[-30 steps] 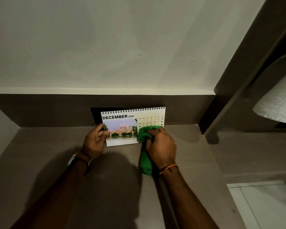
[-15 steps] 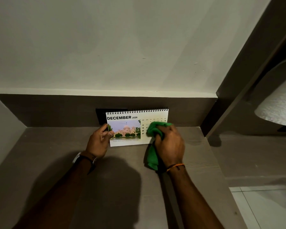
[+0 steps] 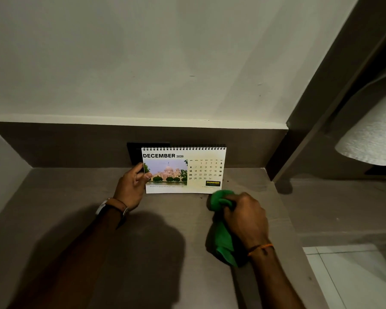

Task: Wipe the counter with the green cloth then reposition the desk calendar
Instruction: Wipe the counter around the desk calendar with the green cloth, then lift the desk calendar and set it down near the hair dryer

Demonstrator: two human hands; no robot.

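The desk calendar [image 3: 184,170] is stood upright at the back of the counter [image 3: 65,197], w/ its top near the dark back strip [image 3: 76,144]. A black thing [image 3: 135,152] is seen just behind its left top corner; what it is can't be told. The page showing is Dec 2026, w/ a pic of a domed bldg on the left and the days on the right. The calendar's left edge is held by the left hand [image 3: 132,188], thumb on the front and fingers curled round the side. A watch [image 3: 103,207] is worn on that wrist. The green cloth [image 3: 223,226] is bunched up and gripped tight in the right hand [image 3: 245,217], just below the calendar's bottom right corner, close to it but not touching it as far as can be seen. The cloth's loose end is hung down under the wrist, on the counter. An orange thread band [image 3: 260,248] is worn on the right wrist. Small dark crumbs [image 3: 227,181] are seen on the counter to the right of the calendar. A white lampshade [image 3: 372,139] is seen far right.
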